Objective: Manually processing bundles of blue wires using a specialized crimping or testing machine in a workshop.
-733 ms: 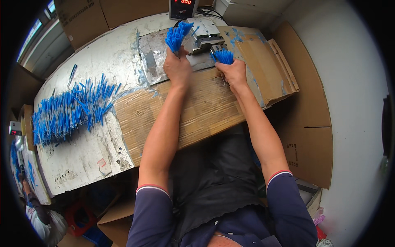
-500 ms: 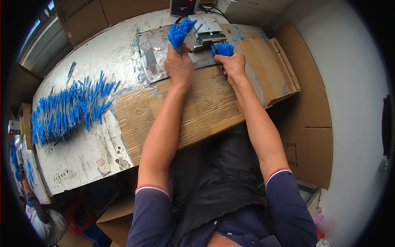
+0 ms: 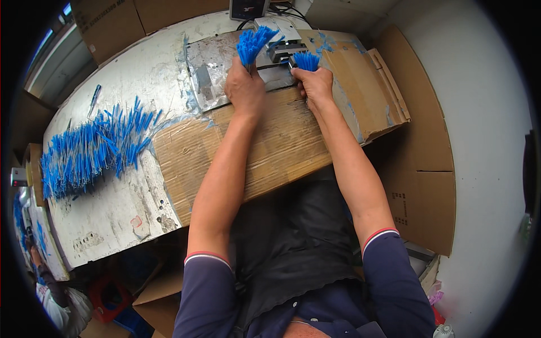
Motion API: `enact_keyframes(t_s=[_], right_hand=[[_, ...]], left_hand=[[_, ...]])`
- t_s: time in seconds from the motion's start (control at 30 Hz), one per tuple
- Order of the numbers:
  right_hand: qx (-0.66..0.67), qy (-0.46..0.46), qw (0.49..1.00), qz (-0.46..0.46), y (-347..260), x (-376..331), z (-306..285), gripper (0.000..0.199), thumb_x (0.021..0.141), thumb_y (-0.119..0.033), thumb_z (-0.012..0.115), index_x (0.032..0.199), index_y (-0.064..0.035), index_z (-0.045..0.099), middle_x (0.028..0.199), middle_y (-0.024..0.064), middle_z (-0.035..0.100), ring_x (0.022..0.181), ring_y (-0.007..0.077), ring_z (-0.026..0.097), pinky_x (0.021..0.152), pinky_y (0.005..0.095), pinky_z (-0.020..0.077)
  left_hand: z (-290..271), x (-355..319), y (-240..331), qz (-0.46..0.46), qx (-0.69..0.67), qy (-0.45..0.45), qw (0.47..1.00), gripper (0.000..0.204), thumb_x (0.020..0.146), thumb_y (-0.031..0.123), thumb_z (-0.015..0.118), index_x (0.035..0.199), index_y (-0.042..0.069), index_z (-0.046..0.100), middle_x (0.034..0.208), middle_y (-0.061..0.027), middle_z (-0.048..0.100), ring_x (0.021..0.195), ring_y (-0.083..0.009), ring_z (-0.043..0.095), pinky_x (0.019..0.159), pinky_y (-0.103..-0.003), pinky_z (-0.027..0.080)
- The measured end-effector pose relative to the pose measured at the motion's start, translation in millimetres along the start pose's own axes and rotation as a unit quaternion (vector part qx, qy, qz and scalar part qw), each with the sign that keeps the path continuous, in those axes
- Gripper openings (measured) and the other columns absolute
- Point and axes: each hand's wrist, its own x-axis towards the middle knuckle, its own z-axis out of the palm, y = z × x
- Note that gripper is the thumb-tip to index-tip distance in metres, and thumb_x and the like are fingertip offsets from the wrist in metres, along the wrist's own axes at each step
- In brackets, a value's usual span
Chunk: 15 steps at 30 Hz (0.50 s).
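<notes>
My left hand [image 3: 245, 94] is closed round an upright bundle of thin blue sticks [image 3: 255, 46] with pale, wire-like stems; their blue ends fan out above the fist. To its right, my right hand [image 3: 316, 85] grips a smaller bundle of the same blue sticks [image 3: 307, 61], with only the short blue tops showing above the fingers. Both hands are just in front of a small metal fixture [image 3: 287, 52] at the back of the table; the right-hand bundle is close beside it. Whether that bundle touches the fixture I cannot tell.
A wide heap of blue sticks [image 3: 93, 149] lies on the worn white table [image 3: 132, 208] at left, with a pen [image 3: 95, 98] behind it. Flattened cardboard [image 3: 282, 143] covers the near edge. A dark box-shaped device [image 3: 248, 9] stands at the back. Another person [image 3: 56, 296] is at lower left.
The left hand's bundle has shifted slightly right. My right hand has moved slightly, its bundle still by the fixture. Both hands keep their hold.
</notes>
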Motion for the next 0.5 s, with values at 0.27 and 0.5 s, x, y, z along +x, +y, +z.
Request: enact_keyframes(t_s=[0.27,0.5], right_hand=[[0.242,-0.043,0.969,0.022,0,-13,-19,0.019,0.080,-0.001,0.074,0.097,0.0020,0.067,0.081,0.0093,0.068,0.058,0.0175,0.064,0.048,0.0288,0.0552],[0.222,-0.061,0.972,0.042,-2,-13,-23,0.021,0.079,0.004,0.076,0.097,0.0048,0.064,0.082,0.0127,0.068,0.068,0.0239,0.071,0.056,0.0345,0.0624]], left_hand=[[8,-3,-5,0.053,0.014,-0.065,0.996,0.017,0.093,0.017,0.067,0.102,0.005,0.059,0.083,-0.0226,0.068,0.080,-0.0446,0.066,0.069,-0.052,0.048],[6,-2,-5,0.047,0.013,-0.070,0.996,0.016,0.092,0.016,0.067,0.101,0.004,0.059,0.085,-0.0233,0.067,0.081,-0.0454,0.065,0.070,-0.052,0.048]])
